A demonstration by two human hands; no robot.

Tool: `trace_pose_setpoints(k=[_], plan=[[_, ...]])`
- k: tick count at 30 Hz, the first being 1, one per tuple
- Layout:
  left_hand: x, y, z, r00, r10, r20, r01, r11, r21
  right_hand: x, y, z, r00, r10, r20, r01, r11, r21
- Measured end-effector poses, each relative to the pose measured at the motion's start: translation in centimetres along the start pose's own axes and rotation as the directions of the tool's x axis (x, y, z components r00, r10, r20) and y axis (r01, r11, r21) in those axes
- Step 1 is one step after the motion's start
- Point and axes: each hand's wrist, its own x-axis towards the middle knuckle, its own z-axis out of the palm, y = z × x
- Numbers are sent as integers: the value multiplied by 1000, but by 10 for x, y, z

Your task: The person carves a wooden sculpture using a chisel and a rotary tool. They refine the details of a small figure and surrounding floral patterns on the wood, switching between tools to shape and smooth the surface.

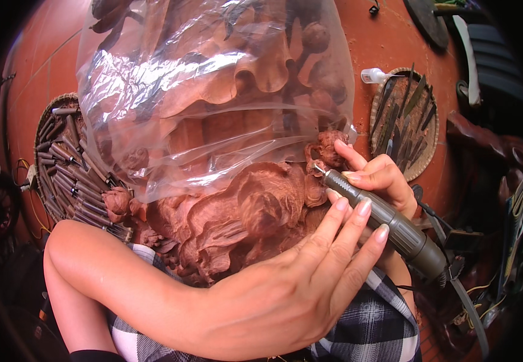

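A grey rotary carving handpiece (396,224) slants across the right side, its thin metal bit against a small round reddish wooden bud (332,148). My right hand (388,181) is closed around the handpiece near its nose, thumb on top, with a raised finger touching the bud. From the left, my left arm crosses in front of me. The stretched fingers of my left hand (291,289) lie against the handpiece's near side; its thumb is hidden. Below the bud spreads the large carved wooden piece (237,223), with curling, petal-like relief, close to my lap.
Clear plastic wrap (171,78) covers the carving's far part. Left of it, a round woven basket (49,108) holds many carving tools. At the right, another woven tray (435,136) bears flat files, beside a small white bottle (375,76). The handpiece's grey cable (469,308) trails down right.
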Motion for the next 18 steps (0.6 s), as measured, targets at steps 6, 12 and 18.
trace_pose_setpoints(k=[6,12,18], plan=[[2,0,3,999,6,-38,-6,1000,7,1,-2,1,1000,-2,-24,2,1000,-23],[3,1,0,1000,11,-14,-11,1000,8,0,-1,1,1000,-3,-21,3,1000,-11],[1,0,1,1000,6,-14,-6,1000,-20,-1,1,-3,1000,-19,20,20,1000,-19]])
